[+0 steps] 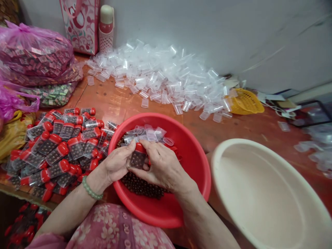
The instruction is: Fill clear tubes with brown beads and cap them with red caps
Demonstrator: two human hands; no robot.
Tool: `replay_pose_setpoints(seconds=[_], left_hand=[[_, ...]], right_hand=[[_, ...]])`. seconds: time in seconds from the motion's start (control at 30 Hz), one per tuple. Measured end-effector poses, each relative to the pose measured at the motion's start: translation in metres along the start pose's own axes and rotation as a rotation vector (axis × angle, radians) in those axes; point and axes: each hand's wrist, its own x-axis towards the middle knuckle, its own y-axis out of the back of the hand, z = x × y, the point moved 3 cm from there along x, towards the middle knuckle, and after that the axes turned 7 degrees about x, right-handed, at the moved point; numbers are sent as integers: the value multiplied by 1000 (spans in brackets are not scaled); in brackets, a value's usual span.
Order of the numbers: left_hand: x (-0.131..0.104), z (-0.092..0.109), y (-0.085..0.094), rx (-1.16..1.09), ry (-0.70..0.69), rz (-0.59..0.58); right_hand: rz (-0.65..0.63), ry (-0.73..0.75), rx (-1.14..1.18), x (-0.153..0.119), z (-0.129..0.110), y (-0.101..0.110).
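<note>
Right above the red basin (193,148), a small clear case (138,159) with a red cap, full of dark balls, is held between both hands. The left hand (118,162), partly curled, grips its side; the right hand (166,165), fingers bent, closes around its other side and the cap. Inside the basin lie loose dark balls (145,186), clear plastic cups (151,133) and a few red caps (176,152). Just left, a pile of red-capped cases (59,148) holds similar balls. Beside the basin on the right stands a cream tub (240,142). Farther back spreads a heap of clear cups (166,77), next to a yellow basket (247,100); pink translucent bags (36,52) at left contain many small printed pieces.
</note>
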Motion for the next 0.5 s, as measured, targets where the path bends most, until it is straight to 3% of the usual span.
replay_pose_setpoints(seconds=[0.3,0.5], left_hand=[[5,-9,3,10,13,30],[6,-5,1,-36,-89,95]], right_hand=[[70,64,-49,-6,1,-1],[-22,-4,-32,-9,-4,-8]])
